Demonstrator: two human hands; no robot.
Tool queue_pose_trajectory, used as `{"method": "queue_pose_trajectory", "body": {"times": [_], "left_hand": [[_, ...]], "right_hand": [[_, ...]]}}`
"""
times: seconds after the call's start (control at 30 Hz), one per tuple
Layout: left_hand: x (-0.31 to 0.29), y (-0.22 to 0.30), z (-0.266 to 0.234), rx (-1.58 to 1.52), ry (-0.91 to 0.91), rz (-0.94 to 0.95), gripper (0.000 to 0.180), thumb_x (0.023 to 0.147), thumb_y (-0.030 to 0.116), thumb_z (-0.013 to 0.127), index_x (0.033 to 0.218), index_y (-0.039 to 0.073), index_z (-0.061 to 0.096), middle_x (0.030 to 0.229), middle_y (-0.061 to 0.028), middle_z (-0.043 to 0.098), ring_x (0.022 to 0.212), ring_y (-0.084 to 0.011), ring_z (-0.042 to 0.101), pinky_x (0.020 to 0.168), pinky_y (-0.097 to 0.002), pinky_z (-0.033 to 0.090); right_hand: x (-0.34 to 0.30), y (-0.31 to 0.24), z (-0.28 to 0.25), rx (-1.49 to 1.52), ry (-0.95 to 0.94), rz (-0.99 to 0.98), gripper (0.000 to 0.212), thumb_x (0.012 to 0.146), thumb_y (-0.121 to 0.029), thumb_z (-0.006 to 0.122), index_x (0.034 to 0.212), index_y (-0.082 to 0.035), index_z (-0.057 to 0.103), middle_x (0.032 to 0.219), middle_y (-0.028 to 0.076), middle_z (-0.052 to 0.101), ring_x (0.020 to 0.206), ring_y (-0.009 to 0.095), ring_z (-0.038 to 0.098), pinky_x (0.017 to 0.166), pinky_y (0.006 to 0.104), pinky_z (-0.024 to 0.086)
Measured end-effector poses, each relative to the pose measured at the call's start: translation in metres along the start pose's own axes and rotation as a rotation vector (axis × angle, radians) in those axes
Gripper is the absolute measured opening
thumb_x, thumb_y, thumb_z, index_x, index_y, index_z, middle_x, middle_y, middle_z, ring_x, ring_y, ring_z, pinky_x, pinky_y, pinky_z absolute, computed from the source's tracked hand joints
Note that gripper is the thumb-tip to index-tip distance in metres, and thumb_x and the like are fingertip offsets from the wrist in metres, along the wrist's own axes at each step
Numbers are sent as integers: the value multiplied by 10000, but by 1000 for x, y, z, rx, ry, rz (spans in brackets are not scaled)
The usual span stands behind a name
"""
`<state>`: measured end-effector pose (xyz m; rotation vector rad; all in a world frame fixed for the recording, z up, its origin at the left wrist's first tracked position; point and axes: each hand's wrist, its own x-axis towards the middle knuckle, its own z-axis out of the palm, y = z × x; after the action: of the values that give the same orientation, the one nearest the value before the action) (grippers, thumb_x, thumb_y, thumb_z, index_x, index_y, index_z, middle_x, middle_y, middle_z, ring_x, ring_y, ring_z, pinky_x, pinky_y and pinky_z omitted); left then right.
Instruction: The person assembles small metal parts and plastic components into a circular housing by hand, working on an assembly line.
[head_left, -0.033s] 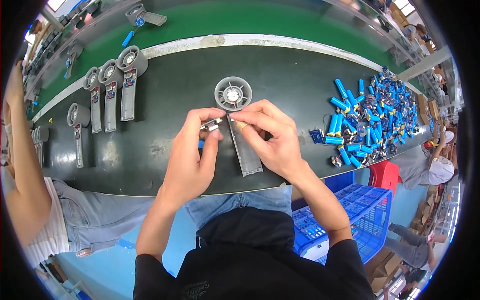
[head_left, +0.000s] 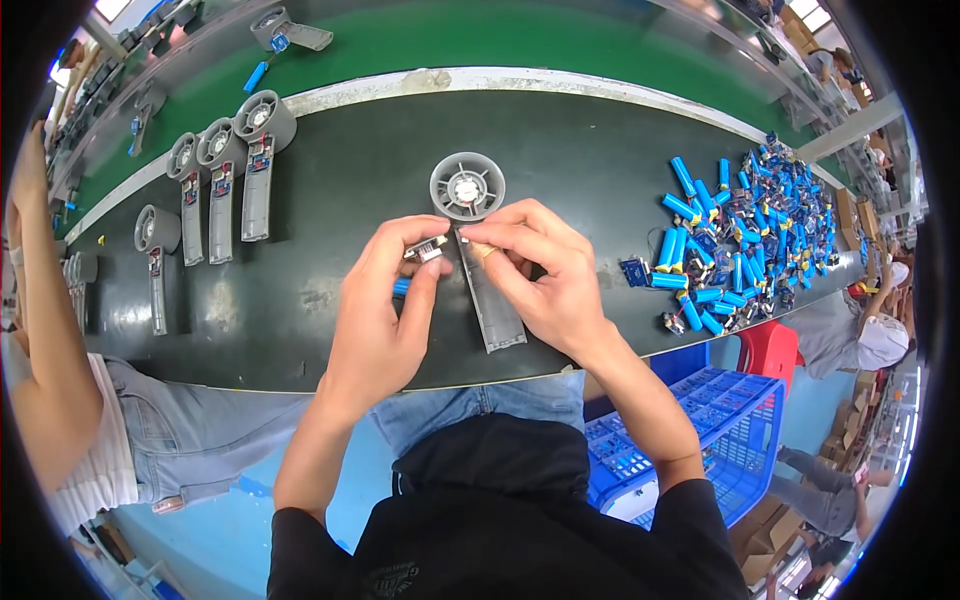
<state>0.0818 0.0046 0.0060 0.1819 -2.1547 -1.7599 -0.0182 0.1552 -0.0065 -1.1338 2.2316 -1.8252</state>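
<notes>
Between thumb and forefinger, my left hand [head_left: 377, 295] pinches a small circuit board [head_left: 427, 249] with a whitish part on it. Part of a blue cylindrical battery [head_left: 401, 287] shows beside those fingers. My right hand [head_left: 548, 275] is closed in a pinch over the handle; a yellowish bit sits at its thumb tip, and what it grips is too small to make out. Under and between both hands lies a grey fan housing, its round fan head [head_left: 467, 188] pointing away from me and its open handle shell [head_left: 495, 312] toward me.
Several grey fan housings with boards fitted [head_left: 257, 185] lie at the left. To the right is a heap of blue batteries with boards [head_left: 745, 240]. A green belt [head_left: 520, 40] runs behind the dark worktable [head_left: 345, 150]. A blue crate [head_left: 735, 440] stands below right; a co-worker's arm [head_left: 55, 290] is at far left.
The circuit board in my left hand has tilted very slightly, and a little more of the blue battery shows. Otherwise the hands and fan housing are practically still.
</notes>
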Motion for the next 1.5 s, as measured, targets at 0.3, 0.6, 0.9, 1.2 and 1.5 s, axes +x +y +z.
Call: {"method": "queue_pose_trajectory", "body": {"times": [0.3, 0.6, 0.9, 1.2, 1.5], "left_hand": [[-8, -11, 7, -44, 130, 32, 356, 879, -104, 628, 1224, -26, 661, 1132, -146, 672, 1004, -193, 691, 854, -281, 581], [-9, -14, 10, 157, 146, 134, 348, 860, -74, 683, 1203, -12, 687, 1089, -118, 688, 890, -161, 690, 749, -255, 549], [-10, -14, 12, 316, 149, 219, 354, 851, -71, 705, 1198, -6, 693, 1014, -106, 663, 801, -157, 672, 677, -279, 529], [-7, -15, 6, 365, 78, 294, 368, 851, -95, 670, 1209, -10, 676, 1009, -114, 651, 794, -185, 671, 662, -294, 533], [-3, -11, -5, 363, -57, 289, 361, 853, -107, 642, 1204, -26, 664, 963, -111, 623, 759, -199, 659, 651, -304, 520]], "right_hand": [[-1, -1, -1, -45, 40, 31, 135, 801, 22, 742, 930, -18, 755, 895, 46, 668, 545, 15, 511, 478, 194, 382], [-1, 5, 5, -119, 17, -132, 118, 804, 17, 739, 918, -6, 725, 881, 52, 666, 550, 50, 522, 478, 218, 403], [-4, 6, 8, -158, 46, -156, 115, 805, 29, 735, 915, 5, 715, 886, 60, 672, 559, 65, 555, 482, 223, 430], [-1, 7, 5, -278, 88, -276, 145, 748, 28, 777, 858, -24, 699, 834, 42, 670, 550, 81, 569, 471, 227, 446], [2, 11, 6, -401, 104, -479, 230, 658, 62, 768, 834, -49, 669, 804, 50, 659, 617, 183, 637, 517, 288, 517]]}}
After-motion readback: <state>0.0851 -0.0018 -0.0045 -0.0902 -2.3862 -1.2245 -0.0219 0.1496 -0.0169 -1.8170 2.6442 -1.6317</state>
